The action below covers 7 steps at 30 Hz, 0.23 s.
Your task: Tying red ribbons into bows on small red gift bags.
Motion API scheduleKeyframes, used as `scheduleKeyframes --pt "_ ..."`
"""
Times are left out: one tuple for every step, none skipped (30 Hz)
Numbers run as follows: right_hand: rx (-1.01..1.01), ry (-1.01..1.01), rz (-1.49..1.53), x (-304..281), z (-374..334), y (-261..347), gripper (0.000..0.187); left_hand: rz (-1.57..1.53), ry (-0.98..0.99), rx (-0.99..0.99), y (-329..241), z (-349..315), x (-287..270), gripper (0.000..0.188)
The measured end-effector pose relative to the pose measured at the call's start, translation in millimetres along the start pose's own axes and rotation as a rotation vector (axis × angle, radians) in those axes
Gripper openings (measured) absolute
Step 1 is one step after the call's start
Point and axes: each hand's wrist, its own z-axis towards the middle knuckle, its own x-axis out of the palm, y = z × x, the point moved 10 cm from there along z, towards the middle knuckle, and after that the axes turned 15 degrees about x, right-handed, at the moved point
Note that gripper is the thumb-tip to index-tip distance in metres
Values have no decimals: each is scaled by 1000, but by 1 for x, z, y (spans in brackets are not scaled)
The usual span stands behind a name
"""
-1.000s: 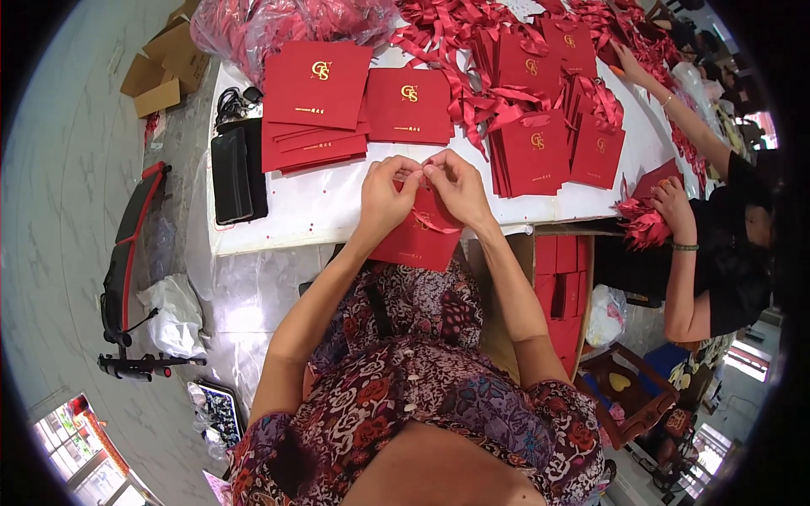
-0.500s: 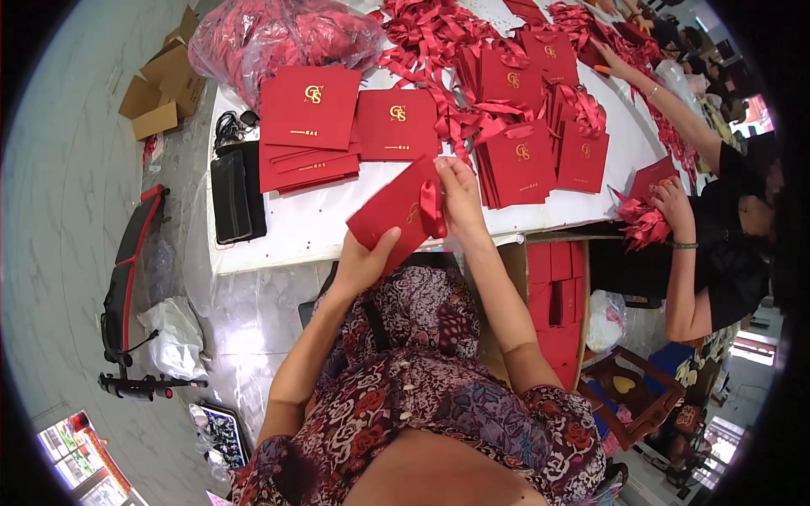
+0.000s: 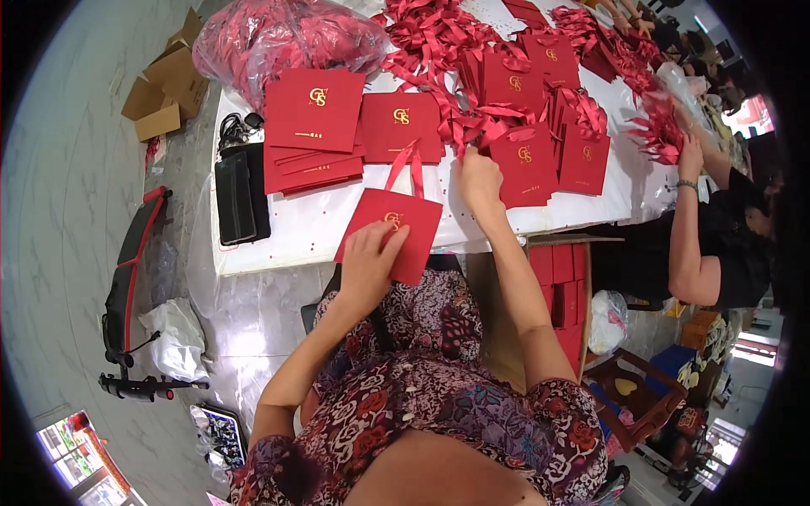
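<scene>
My left hand (image 3: pixel 369 261) lies on a red paper bag (image 3: pixel 413 244) with a gold emblem, fingers stretched flat over its front and thumb apart. The bag rests at the table's front edge, its lower part over my lap. A loop of red ribbon (image 3: pixel 417 173) extends from its top edge onto the table. To the right, my right hand (image 3: pixel 482 181) is closed at the end of a loose red ribbon (image 3: pixel 461 133) that hangs from the ribbon heap; its fingertips are partly hidden. Stacked red bags (image 3: pixel 525 169) with ribbon handles stand beside this hand.
Flat red bags (image 3: pixel 312 114) are stacked at the left, by a black phone (image 3: pixel 235 198). Behind them sits a clear sack (image 3: pixel 287 42) of red ribbon. A co-worker's hand (image 3: pixel 690 158) is beside a ribbon bunch (image 3: pixel 661 131) at the right. Below the table, a carton (image 3: pixel 582 329) holds red boxes.
The bag has turned from tilted to nearly flat, its ribbon loop now stretched away from me. My right hand has left the bag for the loose ribbon. The co-worker's ribbon bunch has moved farther away.
</scene>
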Motion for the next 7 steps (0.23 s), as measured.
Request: scheduleKeyframes --pt "4 14 -62 5 0 2 26 105 105 27 -2 0 14 72" --pt "3 16 -62 5 0 1 26 112 161 23 0 -1 26 74" --pt "-20 43 -56 7 -2 1 26 111 161 20 0 -3 32 74" --pt "-44 69 -47 5 -4 4 28 43 152 -26 1 1 32 73" --pt "-47 71 -47 1 -7 4 28 -26 143 -72 5 3 32 72" --pt "-42 125 87 -2 -13 4 32 -65 158 -106 10 5 34 77" --pt "-35 177 220 -9 -19 3 36 -105 172 -137 16 9 37 82"
